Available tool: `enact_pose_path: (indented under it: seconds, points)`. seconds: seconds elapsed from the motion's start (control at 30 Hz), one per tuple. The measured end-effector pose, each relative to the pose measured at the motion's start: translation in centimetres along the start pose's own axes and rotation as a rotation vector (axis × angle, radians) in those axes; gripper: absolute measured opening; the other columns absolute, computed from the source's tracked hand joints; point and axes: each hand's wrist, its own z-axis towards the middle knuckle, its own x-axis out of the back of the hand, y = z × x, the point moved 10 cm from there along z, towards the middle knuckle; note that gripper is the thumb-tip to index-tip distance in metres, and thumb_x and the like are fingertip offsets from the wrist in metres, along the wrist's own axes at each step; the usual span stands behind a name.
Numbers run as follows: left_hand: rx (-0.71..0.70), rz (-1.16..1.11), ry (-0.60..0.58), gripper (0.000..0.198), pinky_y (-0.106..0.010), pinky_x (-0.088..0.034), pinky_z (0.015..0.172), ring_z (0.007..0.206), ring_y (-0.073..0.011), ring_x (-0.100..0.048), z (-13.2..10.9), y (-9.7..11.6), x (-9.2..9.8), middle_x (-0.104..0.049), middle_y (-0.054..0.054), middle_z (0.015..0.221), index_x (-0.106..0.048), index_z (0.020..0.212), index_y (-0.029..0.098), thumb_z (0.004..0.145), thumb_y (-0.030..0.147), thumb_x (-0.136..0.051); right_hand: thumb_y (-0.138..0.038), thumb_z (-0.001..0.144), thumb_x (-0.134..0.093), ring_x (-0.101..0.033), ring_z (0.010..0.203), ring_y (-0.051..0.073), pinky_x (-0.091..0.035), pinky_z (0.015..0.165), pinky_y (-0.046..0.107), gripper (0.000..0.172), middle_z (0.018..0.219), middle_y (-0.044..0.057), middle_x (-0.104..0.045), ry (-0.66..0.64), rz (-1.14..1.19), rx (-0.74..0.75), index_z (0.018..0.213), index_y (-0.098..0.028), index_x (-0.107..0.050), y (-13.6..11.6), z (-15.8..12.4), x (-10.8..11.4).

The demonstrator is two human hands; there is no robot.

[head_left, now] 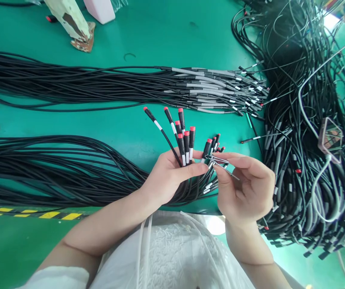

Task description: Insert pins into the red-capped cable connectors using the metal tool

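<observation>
My left hand (pixel 166 176) is closed around several black cables; their red-tipped connectors (pixel 186 146), ringed with white labels, stick up above the fingers. One more red-tipped connector (pixel 207 148) is pinched at my left fingertips. Between the thumb and fingers of my right hand (pixel 247 184) is a pair of thin metal tweezers (pixel 219 159), their tips against that connector near its white label. Whether the tips grip the label, I cannot tell. Just behind the tweezers, more red-tipped connectors (pixel 218 138) lie on the table. The held cables run into a black cable bundle (pixel 100 168) at left.
A second bundle of black cables (pixel 100 86) with grey ribbed sleeves (pixel 208 84) lies farther back on the green table (pixel 166 36). A large tangle of cables (pixel 289 160) fills the right side. At the back left stand a worn whitish block (pixel 70 20) and a pink object (pixel 101 10).
</observation>
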Motion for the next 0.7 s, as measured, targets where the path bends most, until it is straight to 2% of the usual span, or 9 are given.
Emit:
enact_pose_path:
  seconds: [0.13, 0.2, 0.27, 0.37, 0.57, 0.7]
  points:
    - [0.024, -0.046, -0.119, 0.014, -0.024, -0.049, 0.076, 0.07, -0.0111, -0.065, -0.1, 0.1, -1.2, -0.074, 0.002, 0.071, -0.081, 0.087, 0.022, 0.075, 0.028, -0.085, 0.003, 0.082, -0.067, -0.073, 0.102, 0.019, -0.066, 0.084, 0.032, 0.047, 0.11, 0.005, -0.073, 0.097, 0.135, -0.039, 0.121, -0.021, -0.058, 0.5, 0.1, 0.7]
    - [0.017, -0.063, -0.156, 0.006, -0.024, -0.049, 0.079, 0.074, -0.0119, -0.066, -0.2, 0.4, -1.6, -0.073, 0.001, 0.07, -0.08, 0.082, 0.02, 0.08, 0.026, -0.08, -0.002, 0.086, -0.068, -0.074, 0.102, 0.021, -0.067, 0.082, 0.036, 0.042, 0.111, 0.006, -0.073, 0.097, 0.131, -0.067, 0.121, -0.023, -0.057, 0.7, 0.0, 0.6]
    - [0.001, -0.06, -0.171, 0.009, -0.024, -0.049, 0.08, 0.076, -0.0121, -0.065, -0.3, 0.8, -1.9, -0.072, 0.0, 0.071, -0.079, 0.075, 0.018, 0.082, 0.023, -0.078, -0.007, 0.088, -0.068, -0.075, 0.099, 0.023, -0.068, 0.079, 0.039, 0.039, 0.11, 0.007, -0.073, 0.069, 0.113, -0.082, 0.121, -0.024, -0.056, 0.8, -0.2, 0.3]
    - [-0.005, -0.063, -0.184, 0.012, -0.023, -0.048, 0.079, 0.074, -0.0114, -0.064, -0.4, 0.9, -2.0, -0.071, 0.0, 0.07, -0.078, 0.075, 0.017, 0.084, 0.023, -0.075, -0.008, 0.089, -0.068, -0.075, 0.098, 0.023, -0.068, 0.078, 0.039, 0.038, 0.111, 0.008, -0.073, 0.046, 0.127, -0.09, 0.122, -0.025, -0.055, 1.0, -0.4, 0.0]
    - [0.018, -0.082, -0.211, 0.014, -0.024, -0.048, 0.078, 0.073, -0.0118, -0.063, -0.5, 0.6, -2.3, -0.07, -0.001, 0.07, -0.077, 0.073, 0.015, 0.084, 0.024, -0.075, 0.0, 0.086, -0.067, -0.073, 0.103, 0.021, -0.067, 0.085, 0.037, 0.047, 0.113, 0.007, -0.072, 0.027, 0.198, -0.068, 0.124, -0.024, -0.056, 1.1, -0.5, -0.4]
    - [0.042, -0.098, -0.181, 0.011, -0.027, -0.049, 0.077, 0.071, -0.0137, -0.064, -0.5, 0.4, -1.9, -0.07, -0.002, 0.068, -0.077, 0.075, 0.015, 0.08, 0.025, -0.078, -0.001, 0.085, -0.069, -0.073, 0.104, 0.021, -0.066, 0.086, 0.039, 0.049, 0.114, 0.007, -0.072, 0.018, 0.174, -0.054, 0.126, -0.024, -0.055, 1.1, -0.6, -0.3]
